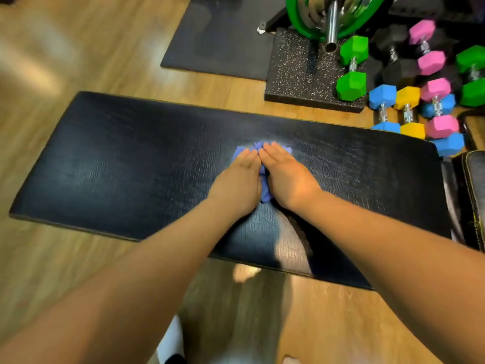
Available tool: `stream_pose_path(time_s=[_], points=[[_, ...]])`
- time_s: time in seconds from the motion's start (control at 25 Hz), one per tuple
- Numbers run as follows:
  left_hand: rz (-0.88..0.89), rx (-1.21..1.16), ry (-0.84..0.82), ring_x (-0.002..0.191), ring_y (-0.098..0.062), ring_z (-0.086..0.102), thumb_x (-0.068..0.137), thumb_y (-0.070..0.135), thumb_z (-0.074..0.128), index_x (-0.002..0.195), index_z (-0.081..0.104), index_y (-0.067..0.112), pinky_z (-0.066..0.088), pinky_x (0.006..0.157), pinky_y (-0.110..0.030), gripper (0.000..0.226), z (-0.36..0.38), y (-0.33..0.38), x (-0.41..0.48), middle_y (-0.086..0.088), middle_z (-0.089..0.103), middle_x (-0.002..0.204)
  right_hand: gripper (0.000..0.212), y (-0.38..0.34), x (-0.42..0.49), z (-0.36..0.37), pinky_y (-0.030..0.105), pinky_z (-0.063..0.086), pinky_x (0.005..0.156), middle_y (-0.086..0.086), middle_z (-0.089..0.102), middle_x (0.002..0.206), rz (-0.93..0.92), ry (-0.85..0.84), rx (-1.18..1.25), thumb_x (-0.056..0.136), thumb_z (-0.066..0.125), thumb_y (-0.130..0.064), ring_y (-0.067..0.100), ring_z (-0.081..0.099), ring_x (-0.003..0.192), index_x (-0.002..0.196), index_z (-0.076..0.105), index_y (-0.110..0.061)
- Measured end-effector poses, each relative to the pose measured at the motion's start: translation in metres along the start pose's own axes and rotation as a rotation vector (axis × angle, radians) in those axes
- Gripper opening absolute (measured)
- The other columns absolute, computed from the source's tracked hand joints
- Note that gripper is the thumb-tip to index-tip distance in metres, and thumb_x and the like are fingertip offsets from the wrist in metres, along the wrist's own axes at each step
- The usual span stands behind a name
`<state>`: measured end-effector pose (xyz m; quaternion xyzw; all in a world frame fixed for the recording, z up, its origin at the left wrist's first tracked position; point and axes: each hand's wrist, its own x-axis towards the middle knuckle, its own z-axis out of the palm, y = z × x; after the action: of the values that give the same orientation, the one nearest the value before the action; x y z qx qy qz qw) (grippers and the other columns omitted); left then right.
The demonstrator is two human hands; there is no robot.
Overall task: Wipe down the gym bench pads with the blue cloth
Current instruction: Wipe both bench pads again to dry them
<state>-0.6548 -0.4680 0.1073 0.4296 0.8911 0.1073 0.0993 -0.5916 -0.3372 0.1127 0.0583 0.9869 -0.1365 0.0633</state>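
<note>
A long black bench pad (118,164) lies across the middle of the view, its surface wrinkled and shiny. A crumpled blue cloth (264,191) sits near the pad's centre. My left hand (240,179) and my right hand (284,174) lie side by side on top of the cloth, fingers straight and pressing it flat against the pad. Most of the cloth is hidden under the hands; bits show at the fingertips and between the palms. A second black pad (476,195) with stitched edging adjoins at the right edge.
Several coloured hex dumbbells (409,111) lie on the floor beyond the pad's right end. A green weight plate on a steel bar (332,19) stands over a speckled rubber block (299,72). A dark floor mat (220,40) lies behind. Wooden floor (65,61) surrounds everything.
</note>
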Motion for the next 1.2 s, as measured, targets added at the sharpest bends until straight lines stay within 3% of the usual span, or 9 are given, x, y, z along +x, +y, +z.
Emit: stream_pose_path(time_s=[0.08,0.2,0.28,0.4,0.64,0.8,1.0,1.2], points=[[0.027,0.067,0.003,0.147,-0.022,0.013,0.100,0.023,0.028,0.150,0.016,0.003,0.011,0.120,-0.032,0.055,-0.005,-0.027,0.031,-0.011,0.019,0.158,0.061,-0.004,0.044,-0.006,0.036,0.005,0.120,0.011,0.007,0.160,0.101,-0.024,0.045,0.096,0.040,-0.016,0.024,0.003,0.148,0.150,0.015,-0.006],[0.159,0.134,-0.008,0.147,-0.028,0.010,0.100,0.019,0.026,0.148,0.014,-0.004,0.004,0.121,-0.035,0.055,-0.012,-0.060,0.061,-0.018,0.016,0.157,0.072,-0.019,0.087,-0.016,0.033,0.001,0.120,0.013,0.004,0.160,0.165,-0.040,-0.002,0.091,0.052,-0.016,0.027,-0.001,0.147,0.151,0.013,-0.005],[0.163,0.118,-0.050,0.148,-0.026,0.008,0.098,0.024,0.030,0.149,0.012,-0.002,0.006,0.121,-0.036,0.060,-0.021,-0.087,0.076,-0.016,0.014,0.158,0.089,-0.035,0.108,-0.018,0.032,0.001,0.118,0.014,0.006,0.159,0.203,-0.051,-0.012,0.082,0.067,-0.019,0.028,0.001,0.147,0.150,0.013,-0.003],[0.167,0.119,-0.070,0.148,-0.023,0.008,0.096,0.027,0.032,0.150,0.012,0.000,0.008,0.121,-0.036,0.063,-0.044,-0.142,0.075,-0.013,0.015,0.158,0.097,-0.073,0.149,-0.016,0.035,0.007,0.119,0.015,0.017,0.157,0.171,-0.053,-0.015,0.073,0.074,-0.023,0.029,0.009,0.146,0.149,0.017,-0.003],[0.029,0.093,-0.031,0.148,-0.020,0.008,0.100,0.019,0.031,0.151,0.010,0.004,0.002,0.119,-0.025,0.056,-0.090,-0.230,0.028,-0.011,0.012,0.159,0.078,-0.172,0.208,0.012,0.039,0.001,0.120,0.013,0.012,0.158,0.112,-0.011,0.010,0.087,0.054,-0.023,0.030,0.004,0.147,0.150,0.013,-0.002],[-0.009,0.008,-0.024,0.147,-0.020,0.011,0.099,0.018,0.034,0.150,0.013,0.004,0.006,0.118,-0.026,0.057,-0.092,-0.216,0.019,-0.011,0.016,0.158,0.064,-0.163,0.189,0.010,0.036,0.002,0.120,0.011,0.007,0.160,0.083,-0.009,0.127,0.094,0.043,-0.015,0.026,0.002,0.148,0.151,0.015,-0.006],[-0.033,-0.013,-0.083,0.148,-0.018,0.003,0.101,0.022,0.033,0.151,0.011,0.011,0.007,0.117,-0.024,0.056,-0.079,-0.198,-0.017,-0.005,0.009,0.160,0.057,-0.164,0.136,0.016,0.021,-0.005,0.114,0.008,0.011,0.160,0.080,0.044,0.199,0.097,0.041,-0.011,0.021,0.006,0.148,0.150,0.020,-0.011],[-0.011,0.001,-0.129,0.148,-0.017,0.002,0.101,0.021,0.032,0.152,0.009,0.012,0.008,0.116,-0.023,0.056,-0.077,-0.159,-0.047,-0.004,0.007,0.161,0.055,-0.160,0.084,0.022,0.024,0.000,0.118,0.003,0.011,0.160,0.127,0.038,0.280,0.098,0.036,-0.011,0.018,0.004,0.148,0.150,0.020,-0.015]])
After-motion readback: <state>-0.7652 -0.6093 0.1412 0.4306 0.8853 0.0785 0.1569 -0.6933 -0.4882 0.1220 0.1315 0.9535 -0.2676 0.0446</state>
